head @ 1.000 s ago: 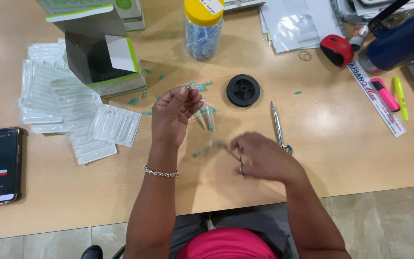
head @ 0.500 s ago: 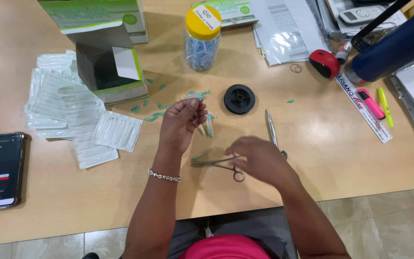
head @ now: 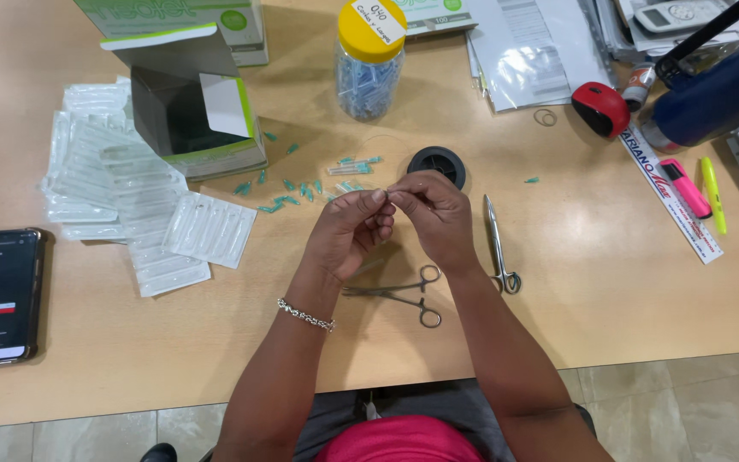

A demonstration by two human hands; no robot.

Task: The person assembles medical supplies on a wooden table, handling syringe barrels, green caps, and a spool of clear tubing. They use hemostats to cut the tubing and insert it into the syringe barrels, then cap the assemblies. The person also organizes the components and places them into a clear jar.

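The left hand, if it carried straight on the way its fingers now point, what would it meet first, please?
The left hand points up and slightly right, its fingertips already against those of the right hand. Beyond them, the scattered teal needle caps and the black spool lie ahead, though the hands' height above the table is unclear.
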